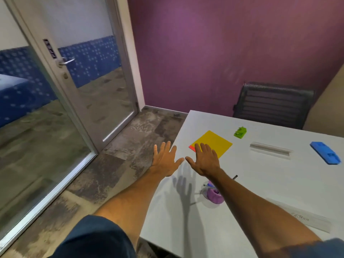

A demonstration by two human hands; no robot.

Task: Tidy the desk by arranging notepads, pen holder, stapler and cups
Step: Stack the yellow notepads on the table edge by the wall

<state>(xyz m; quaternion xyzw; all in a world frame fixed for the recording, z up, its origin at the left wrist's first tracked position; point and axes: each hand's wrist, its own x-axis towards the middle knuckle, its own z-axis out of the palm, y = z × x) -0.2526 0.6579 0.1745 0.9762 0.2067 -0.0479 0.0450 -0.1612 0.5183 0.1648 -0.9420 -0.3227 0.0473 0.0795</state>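
Both hands stretched out flat, fingers spread, gripping nothing: left hand [165, 161] over the white desk's [260, 183] left edge, right hand [205, 161] overlapping the near corner of the yellow notepad [214, 141]. Beyond the notepad, a green stapler [240, 132]. Nearer than the notepad, under the right forearm, a purple pen holder [215, 195].

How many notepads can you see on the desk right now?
2, stacked: a yellow notepad near the desk's far left corner, and a red notepad beneath it, only its edge showing. The right hand covers one corner, so more could be hidden.
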